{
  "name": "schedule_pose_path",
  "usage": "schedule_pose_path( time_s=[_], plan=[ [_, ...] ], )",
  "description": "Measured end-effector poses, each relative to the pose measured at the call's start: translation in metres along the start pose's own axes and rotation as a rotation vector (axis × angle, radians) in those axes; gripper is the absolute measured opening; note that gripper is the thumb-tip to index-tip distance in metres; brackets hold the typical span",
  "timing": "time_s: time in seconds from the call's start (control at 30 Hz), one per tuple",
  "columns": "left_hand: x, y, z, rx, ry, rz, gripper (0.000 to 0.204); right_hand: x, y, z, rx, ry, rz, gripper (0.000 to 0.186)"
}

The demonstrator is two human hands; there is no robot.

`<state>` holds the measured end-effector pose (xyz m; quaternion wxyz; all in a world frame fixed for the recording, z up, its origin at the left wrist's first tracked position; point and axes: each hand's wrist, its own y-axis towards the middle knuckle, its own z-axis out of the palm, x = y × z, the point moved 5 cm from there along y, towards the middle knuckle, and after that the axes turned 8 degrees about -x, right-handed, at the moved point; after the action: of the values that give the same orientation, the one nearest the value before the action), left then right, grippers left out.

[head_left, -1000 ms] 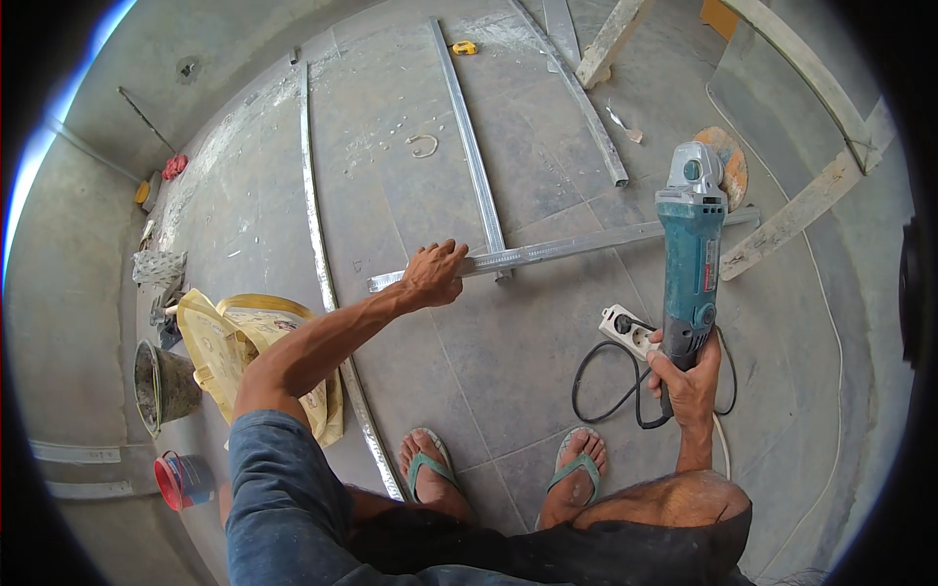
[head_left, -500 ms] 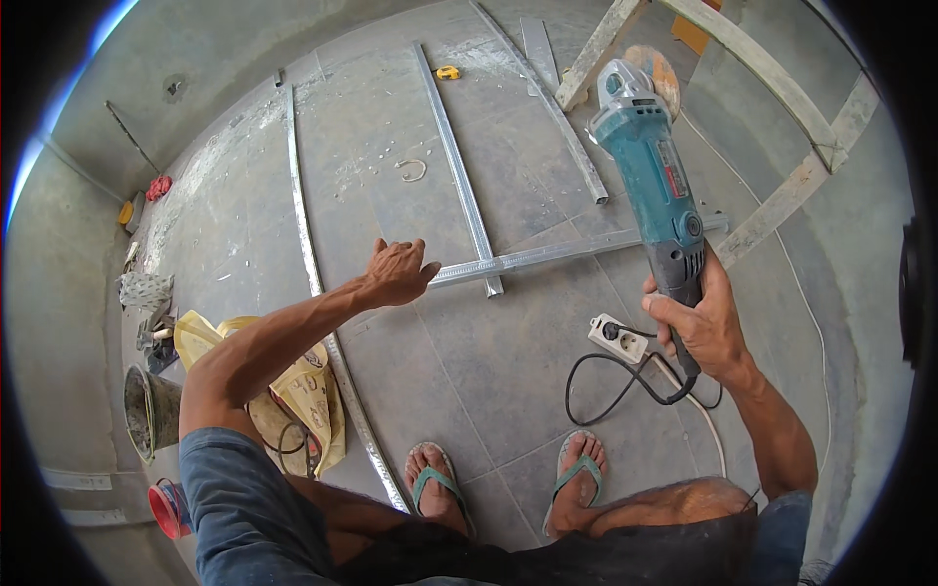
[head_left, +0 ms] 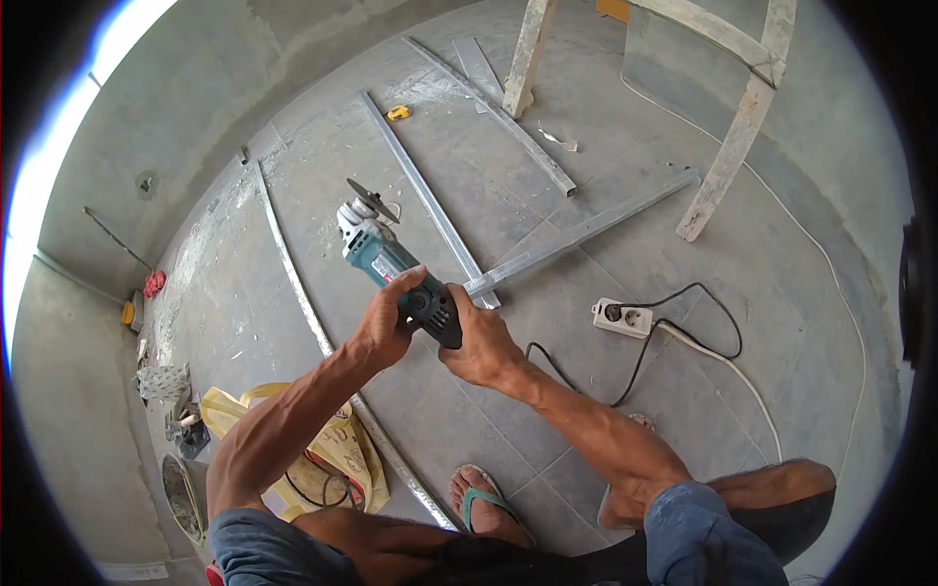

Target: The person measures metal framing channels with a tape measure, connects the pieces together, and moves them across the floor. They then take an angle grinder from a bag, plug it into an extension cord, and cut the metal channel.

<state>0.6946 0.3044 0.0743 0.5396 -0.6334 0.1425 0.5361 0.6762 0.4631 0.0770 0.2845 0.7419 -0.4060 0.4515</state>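
A teal angle grinder [head_left: 383, 256] hangs in front of me above the floor, its cutting disc [head_left: 372, 199] tilted at the far end. Around the middle of its body closes my left hand [head_left: 385, 317]. My right hand [head_left: 481, 342] grips the dark rear handle, where the black cord [head_left: 547, 356] leads away. Beyond the tool lies a metal channel [head_left: 420, 181], and another channel [head_left: 596, 225] crosses its near end just right of my hands. The grinder's switch is hidden under my fingers.
A white power strip [head_left: 622, 318] with the cord plugged in lies on the tiles to the right. Left are a long metal strip [head_left: 293, 259], a yellow sack [head_left: 366, 444] and a bucket [head_left: 186, 493]. A wooden frame [head_left: 728, 161] stands far right, a yellow tape measure [head_left: 398, 112] farther back.
The grinder has swung from the right to the centre and turned, its disc now toward the far left. My left hand, empty before, has taken hold of its body.
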Motion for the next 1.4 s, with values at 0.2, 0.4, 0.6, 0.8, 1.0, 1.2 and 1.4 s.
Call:
schedule_pose_path(
  time_s=[0.2,0.4,0.6,0.8,1.0,1.2,1.4],
  plan=[
    [0.039,-0.013,-0.043,0.022,0.012,-0.041,0.043,-0.021,-0.051,0.050,-0.038,-0.045,0.256,0.061],
    [0.066,0.007,-0.025,0.077,0.243,0.144,0.055,-0.053,-0.051,0.035,0.088,-0.085,0.283,0.037],
    [0.065,0.041,-0.060,0.173,1.131,0.565,0.080,-0.074,-0.046,0.019,0.030,-0.005,0.374,0.040],
    [0.090,0.090,-0.103,-0.232,1.604,0.840,0.071,-0.072,-0.054,0.018,0.044,0.069,0.551,0.039],
    [0.104,0.102,-0.104,-0.135,1.560,0.712,0.042,-0.098,-0.064,0.035,-0.031,-0.017,0.431,0.037],
    [0.108,0.103,-0.108,-0.102,1.524,0.725,0.041,-0.099,-0.061,0.038,0.061,0.048,0.602,0.037],
    [0.103,0.103,-0.111,-0.093,1.487,0.749,0.040,-0.101,-0.064,0.038,0.052,0.070,0.595,0.038]
  ],
)
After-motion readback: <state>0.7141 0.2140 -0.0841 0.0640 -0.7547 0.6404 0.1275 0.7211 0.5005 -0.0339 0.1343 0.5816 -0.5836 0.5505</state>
